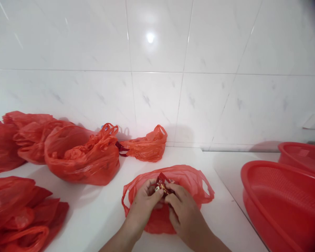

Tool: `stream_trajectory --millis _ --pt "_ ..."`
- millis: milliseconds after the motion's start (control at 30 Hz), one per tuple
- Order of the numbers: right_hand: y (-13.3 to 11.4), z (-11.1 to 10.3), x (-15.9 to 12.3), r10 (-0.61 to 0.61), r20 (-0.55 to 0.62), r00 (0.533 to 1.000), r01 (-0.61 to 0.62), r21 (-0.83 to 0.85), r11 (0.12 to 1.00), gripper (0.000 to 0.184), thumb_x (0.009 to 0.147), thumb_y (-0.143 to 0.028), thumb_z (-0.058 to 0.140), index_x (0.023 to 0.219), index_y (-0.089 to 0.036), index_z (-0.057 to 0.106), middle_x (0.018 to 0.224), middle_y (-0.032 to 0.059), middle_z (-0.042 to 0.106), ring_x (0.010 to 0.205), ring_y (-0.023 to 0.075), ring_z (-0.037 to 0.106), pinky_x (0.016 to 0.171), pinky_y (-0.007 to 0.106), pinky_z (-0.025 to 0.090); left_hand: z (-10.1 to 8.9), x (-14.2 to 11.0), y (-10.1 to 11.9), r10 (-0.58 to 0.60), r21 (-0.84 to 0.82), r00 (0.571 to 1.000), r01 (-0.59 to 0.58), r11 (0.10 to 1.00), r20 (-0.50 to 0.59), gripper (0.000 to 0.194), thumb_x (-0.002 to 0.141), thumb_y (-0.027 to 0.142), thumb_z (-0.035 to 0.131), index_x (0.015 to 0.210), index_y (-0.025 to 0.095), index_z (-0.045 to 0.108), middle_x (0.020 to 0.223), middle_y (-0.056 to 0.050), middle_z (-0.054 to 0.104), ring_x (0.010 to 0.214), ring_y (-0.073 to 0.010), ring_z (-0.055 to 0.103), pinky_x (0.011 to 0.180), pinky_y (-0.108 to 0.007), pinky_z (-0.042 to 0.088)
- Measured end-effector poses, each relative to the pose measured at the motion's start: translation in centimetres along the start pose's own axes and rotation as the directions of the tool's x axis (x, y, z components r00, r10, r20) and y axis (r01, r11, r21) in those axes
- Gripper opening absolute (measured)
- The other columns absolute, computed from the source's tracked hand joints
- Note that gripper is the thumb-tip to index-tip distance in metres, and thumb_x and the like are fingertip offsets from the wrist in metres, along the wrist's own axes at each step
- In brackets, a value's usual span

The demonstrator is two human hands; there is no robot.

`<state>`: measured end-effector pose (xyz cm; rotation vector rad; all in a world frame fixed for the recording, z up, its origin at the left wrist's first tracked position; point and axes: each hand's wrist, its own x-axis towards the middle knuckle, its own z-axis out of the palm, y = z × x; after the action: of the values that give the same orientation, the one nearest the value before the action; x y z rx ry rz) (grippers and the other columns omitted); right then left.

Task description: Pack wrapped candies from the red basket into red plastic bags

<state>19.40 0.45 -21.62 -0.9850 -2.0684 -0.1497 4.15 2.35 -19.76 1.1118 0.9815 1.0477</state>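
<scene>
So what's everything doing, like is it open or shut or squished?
Small dark-red packet: held in both hands; can't tell if opened.
Left hand: closed on the packet.
Right hand: fingers gripping the packet.
Bag under the hands: spread open.
Big bag behind, left: mouth open.
Small bag by the wall: slumped.
Near basket: upright, open-topped.
</scene>
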Motion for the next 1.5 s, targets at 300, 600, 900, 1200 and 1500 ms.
stream_trajectory --millis 300,600,900,1200,1500 --pt "0.7 0.6 -0.9 0.226 0.044 0.973 -0.23 0.184 0.956 0.024 0.084 -0.019 0.051 0.108 -0.023 0.05 0.124 0.0089 0.051 0.117 0.0233 0.048 0.096 0.04 0.043 -0.8 0.6 -0.8 0.0 -0.115 0.999 0.004 0.993 0.039 0.028 0.079 0.039 0.063 0.096 0.017 0.064 0.092 -0.006 0.067 0.086 -0.0217 0.064 0.081 -0.037 0.052" --pt "0.2 -0.8 1.1 0.533 0.475 0.701 -0.708 0.557 0.434 0.019 0.076 -0.015 0.052 0.094 -0.021 0.055 0.089 -0.0002 0.063 0.084 0.0172 0.059 0.076 0.029 0.048 -0.8 0.5 -0.6 -0.043 -0.042 0.999 0.043 0.998 0.0 0.034 0.074 0.039 0.067 0.099 0.017 0.065 0.094 -0.007 0.07 0.084 -0.0217 0.065 0.068 -0.03 0.053" --pt "2.4 -2.7 1.6 0.449 0.571 0.687 -0.673 0.269 0.689 0.008 0.085 -0.027 0.05 0.084 -0.022 0.057 0.077 -0.0022 0.062 0.07 0.0157 0.056 0.063 0.027 0.04 -1.5 1.0 -0.6 0.083 0.214 0.994 -0.067 0.974 -0.068 0.015 0.076 0.032 0.059 0.081 0.019 0.062 0.078 -0.002 0.066 0.074 -0.0182 0.061 0.066 -0.027 0.049" --pt "2.4 -3.2 2.4 0.543 0.431 0.72 -0.479 -0.257 0.839 0.019 0.082 -0.011 0.047 0.072 -0.021 0.06 0.075 0.0026 0.063 0.066 0.0178 0.059 0.053 0.027 0.034 -2.1 1.2 0.8 0.127 0.255 0.97 -0.072 0.964 -0.206 0.019 0.074 0.028 0.057 0.092 0.022 0.054 0.074 0.003 0.057 0.065 -0.0132 0.054 0.057 -0.022 0.046" --pt "2.2 0.2 0.4 0.522 0.361 0.773 -0.432 -0.304 0.849 0.018 0.073 -0.013 0.057 0.089 -0.019 0.062 0.094 0.0086 0.059 0.075 0.0215 0.059 0.049 0.026 0.035 -1.6 0.6 0.2 0.149 0.482 0.988 -0.145 0.864 0.031 0.011 0.074 0.017 0.048 0.082 0.021 0.056 0.077 0.001 0.059 0.071 -0.0146 0.055 0.064 -0.025 0.043"
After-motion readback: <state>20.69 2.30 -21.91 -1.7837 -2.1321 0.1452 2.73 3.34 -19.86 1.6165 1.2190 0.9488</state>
